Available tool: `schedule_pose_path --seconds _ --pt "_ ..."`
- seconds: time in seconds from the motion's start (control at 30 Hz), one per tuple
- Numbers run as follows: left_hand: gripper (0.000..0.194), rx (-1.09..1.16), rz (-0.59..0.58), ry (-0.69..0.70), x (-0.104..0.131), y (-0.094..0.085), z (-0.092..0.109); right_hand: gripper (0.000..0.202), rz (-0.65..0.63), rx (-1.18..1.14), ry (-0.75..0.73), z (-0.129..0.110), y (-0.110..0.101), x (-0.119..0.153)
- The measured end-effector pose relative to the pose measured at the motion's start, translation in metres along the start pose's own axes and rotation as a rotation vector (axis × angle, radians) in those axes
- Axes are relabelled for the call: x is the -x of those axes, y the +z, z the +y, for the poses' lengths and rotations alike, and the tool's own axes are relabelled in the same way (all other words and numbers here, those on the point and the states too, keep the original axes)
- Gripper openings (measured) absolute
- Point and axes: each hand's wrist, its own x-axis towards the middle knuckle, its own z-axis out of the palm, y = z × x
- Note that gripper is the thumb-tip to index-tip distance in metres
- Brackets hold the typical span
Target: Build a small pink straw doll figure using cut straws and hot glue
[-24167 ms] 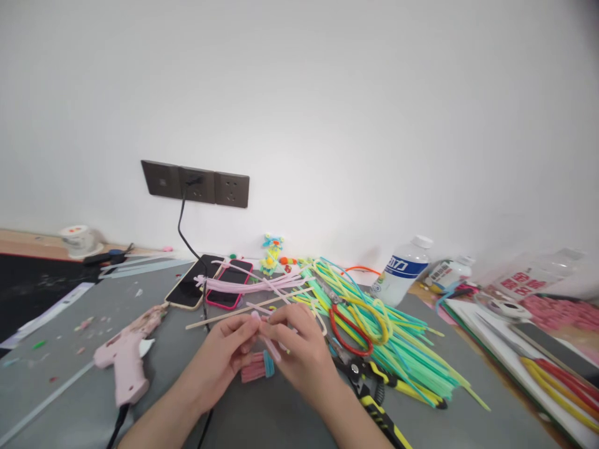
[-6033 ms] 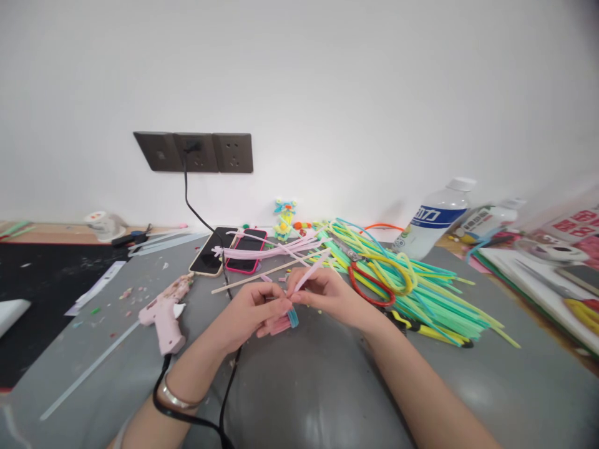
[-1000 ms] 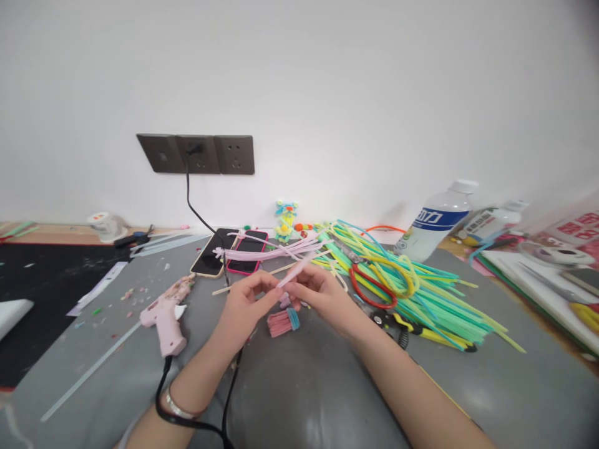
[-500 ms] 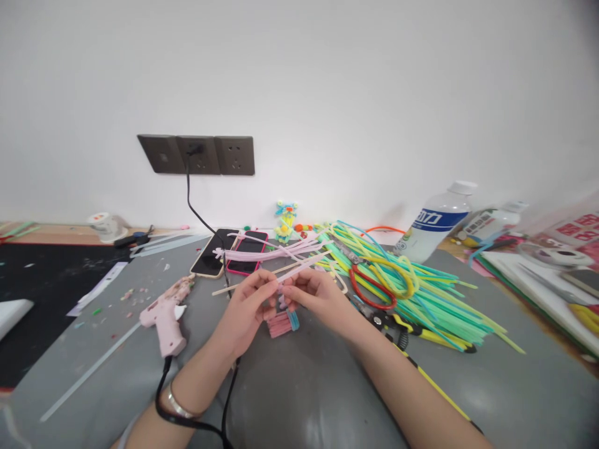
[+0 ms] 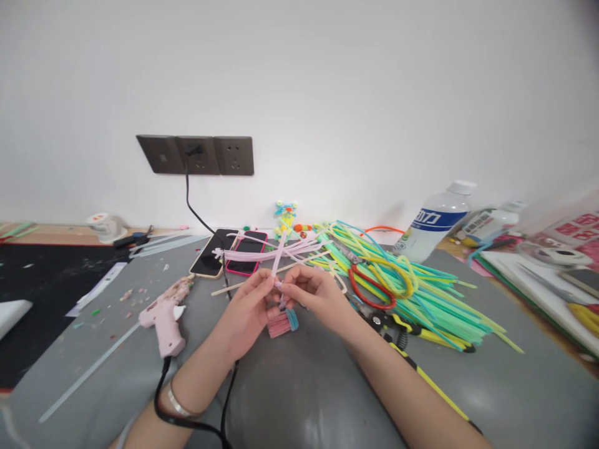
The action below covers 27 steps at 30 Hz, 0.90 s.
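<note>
Wall [image 5: 355,87]: plain, off-white, is rising behind the table and filling the upper part of the view.
Socket panel [image 5: 195,154]: dark brown, three plates in a row, is sitting on the wall left of centre.
Plug [image 5: 194,150]: black, is occupying the middle plate, its cord [image 5: 188,190] hanging down toward the table.
Table [image 5: 58,235]: light wood, is showing as a strip along the wall at left.
Gray sheet [image 5: 304,399]: smooth, is covering most of the tabletop.
Black surface [image 5: 28,293]: is lying at far left, beside the gray sheet.
Light: soft, is brightening the wall and glinting on the sheet.
</note>
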Motion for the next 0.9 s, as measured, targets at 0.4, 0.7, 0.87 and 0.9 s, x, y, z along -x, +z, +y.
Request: schedule_pose_path --seconds 0.4,0.7,0.87,0.9 --pt "0.028 -0.326 0.085 0.146 -0.002 -0.007 0.004 0.031 0.025 0.031 0.059 0.005 -0.003 -0.001" --pt "0.029 -0.546 0.071 0.152 -0.006 -0.017 0.002 0.031 0.017 0.043 0.052 0.005 -0.005 -0.001" --pt "0.032 -0.642 0.027 0.152 -0.005 -0.017 0.002 0.027 -0.006 0.07 -0.032 0.006 -0.006 -0.001" --pt "0.032 -0.659 0.02 0.143 -0.004 -0.016 0.002 0.026 0.0 0.083 -0.052 0.005 -0.006 -0.001"
